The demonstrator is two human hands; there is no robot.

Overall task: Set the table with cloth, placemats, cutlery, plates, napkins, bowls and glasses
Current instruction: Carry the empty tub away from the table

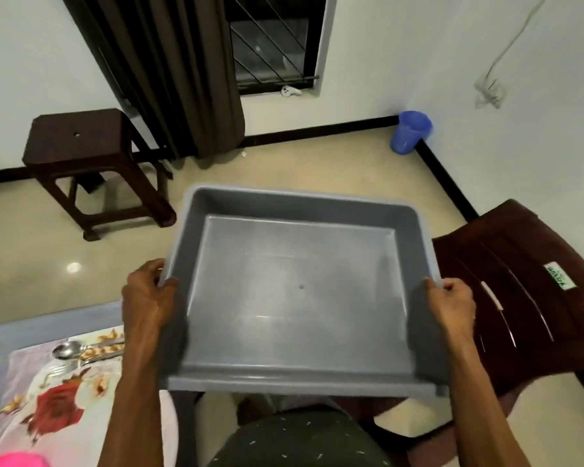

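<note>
Hands first: both are clamped on one grey plastic tub (294, 291), the left hand (147, 298) curled over its left rim and the right hand (452, 303) over its right rim, holding it up off the floor at chest height. Nothing's inside it, just the bare bottom. Down at the lower left is the desk (48, 320) with a floral placemat (58, 406) laid on the cloth, and on that mat I count one spoon (70, 349) and one fork (66, 367) side by side, touching or nearly so. Behind the tub there's one dark wooden stool (81, 153), one blue plastic cup (410, 131) in the corner of the floor, and one brown plastic chair (526, 281) just right of the tub.
</note>
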